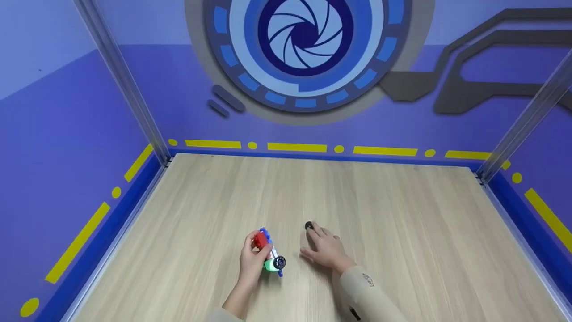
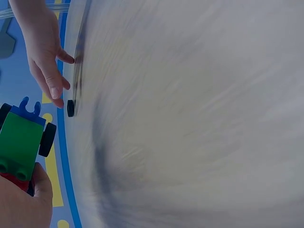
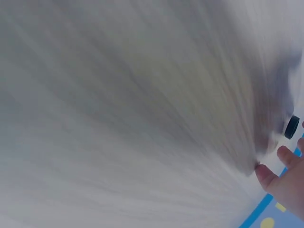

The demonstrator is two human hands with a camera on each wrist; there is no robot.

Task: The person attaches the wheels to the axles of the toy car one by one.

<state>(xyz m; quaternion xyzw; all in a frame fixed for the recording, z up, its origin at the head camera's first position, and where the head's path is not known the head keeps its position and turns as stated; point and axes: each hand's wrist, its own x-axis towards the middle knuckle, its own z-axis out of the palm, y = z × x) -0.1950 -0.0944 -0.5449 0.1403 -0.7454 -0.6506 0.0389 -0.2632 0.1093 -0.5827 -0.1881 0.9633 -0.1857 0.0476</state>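
My left hand point(image 1: 252, 259) grips a toy block car point(image 1: 271, 254) by its red part, thumb on the near side. The car has a blue base, a green block and black wheels; in the left wrist view, two wheels flank the green block point(image 2: 21, 137) and a blue hook juts from its end. A loose black wheel point(image 1: 309, 226) lies on the table to the right of the car. Over it reaches my right hand point(image 1: 328, 250), its fingers extended and fingertips right at the wheel. In the right wrist view the thumb point(image 3: 266, 176) is spread apart from the wheel.
The light wood-grain table point(image 1: 402, 214) spreads around both hands. Blue printed walls point(image 1: 304, 129) with yellow marks stand along its back and sides, with metal posts point(image 1: 129, 85) at the corners.
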